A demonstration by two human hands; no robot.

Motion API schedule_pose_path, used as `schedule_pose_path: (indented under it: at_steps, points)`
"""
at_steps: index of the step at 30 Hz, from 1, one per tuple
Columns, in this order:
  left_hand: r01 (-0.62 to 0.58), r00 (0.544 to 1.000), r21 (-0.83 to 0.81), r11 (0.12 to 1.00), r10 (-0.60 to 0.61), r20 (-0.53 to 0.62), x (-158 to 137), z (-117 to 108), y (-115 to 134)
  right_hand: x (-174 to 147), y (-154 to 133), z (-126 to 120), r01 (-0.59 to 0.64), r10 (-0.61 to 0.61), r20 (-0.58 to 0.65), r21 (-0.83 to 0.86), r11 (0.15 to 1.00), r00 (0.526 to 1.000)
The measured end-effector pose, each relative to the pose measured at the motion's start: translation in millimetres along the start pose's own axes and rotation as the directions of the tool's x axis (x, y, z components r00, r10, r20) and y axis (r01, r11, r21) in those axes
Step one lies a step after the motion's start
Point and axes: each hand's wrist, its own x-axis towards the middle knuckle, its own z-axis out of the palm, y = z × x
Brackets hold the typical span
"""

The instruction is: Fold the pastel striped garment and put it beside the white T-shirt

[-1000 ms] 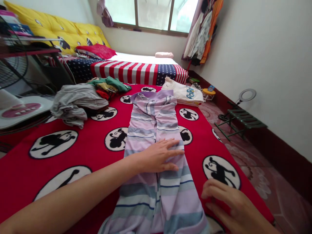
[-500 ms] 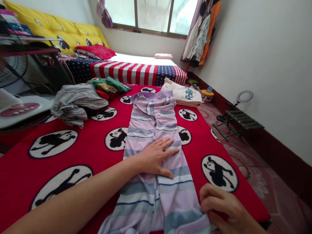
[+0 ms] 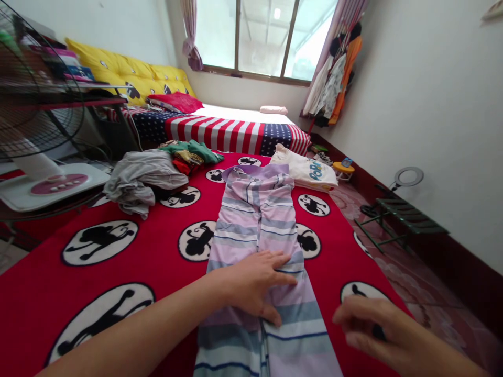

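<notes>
A pair of striped pants point(image 3: 239, 235) in lilac, grey and white lies lengthwise on a red blanket point(image 3: 157, 272) with black monkey figures. The purple waistband points away from me, and the lower ends of the legs run out of view at the bottom. My left hand point(image 3: 261, 283) rests flat across the legs with its fingers spread. To the right of the pants, my right hand point(image 3: 373, 324) hovers over the blanket, somewhat blurred. Its fingers are loosely curved, with a gap at the thumb and nothing seen between them.
A folded white shirt point(image 3: 304, 170) lies beyond the waistband. Rumpled grey clothes point(image 3: 137, 175) and a green garment point(image 3: 198, 152) are heaped at the left. A fan point(image 3: 47, 173) stands left, a green folding stool point(image 3: 408, 214) right. Behind is a bed point(image 3: 220, 128).
My right hand has let go of the pants' lower edge and moved up and right, away from them. My left hand stays flat on the legs. The view has tilted up slightly.
</notes>
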Motion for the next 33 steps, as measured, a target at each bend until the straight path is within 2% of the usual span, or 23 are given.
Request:
schedule_pose_path:
  at_steps: [2,5,7,9,11,15,17,23,28,33]
  points:
    - [0.054,0.993,-0.051,0.997,-0.059,-0.1,0,-4,-3,47,0,-19,0.041,-0.041,0.024,0.003,0.999,0.999]
    - [0.156,0.933,-0.095,0.983,-0.179,-0.312,2,-9,-19,119,7,-35,0.099,-0.095,-0.188,0.014,0.995,0.978]
    - [0.209,0.885,-0.086,0.974,-0.226,-0.407,6,-14,-34,164,16,-41,0.07,-0.05,-0.317,0.049,0.996,0.947]
    - [0.238,0.858,-0.055,0.97,-0.237,-0.455,15,-23,-49,205,26,-47,-0.012,0.082,-0.403,0.175,0.985,0.912]
    - [0.252,0.854,0.006,0.968,-0.219,-0.471,29,-32,-61,243,36,-54,-0.067,0.207,-0.454,0.305,0.95,0.867]
    - [0.294,0.862,0.127,0.947,-0.205,-0.463,64,-35,-80,302,48,-68,-0.078,0.287,-0.544,0.375,0.924,0.788]
    - [0.312,0.867,0.156,0.937,-0.214,-0.45,75,-26,-88,321,52,-73,-0.091,0.303,-0.551,0.378,0.921,0.777]
    - [0.264,0.931,0.199,0.944,-0.196,-0.307,74,2,-95,351,51,-87,-0.17,0.312,-0.433,0.335,0.927,0.846]
    - [0.261,0.936,0.184,0.948,-0.202,-0.289,70,1,-89,380,48,-84,-0.161,0.298,-0.511,0.296,0.942,0.806]
    - [0.25,0.933,0.215,0.944,-0.176,-0.314,67,0,-87,387,54,-63,-0.117,0.178,-0.6,0.139,0.983,0.78]
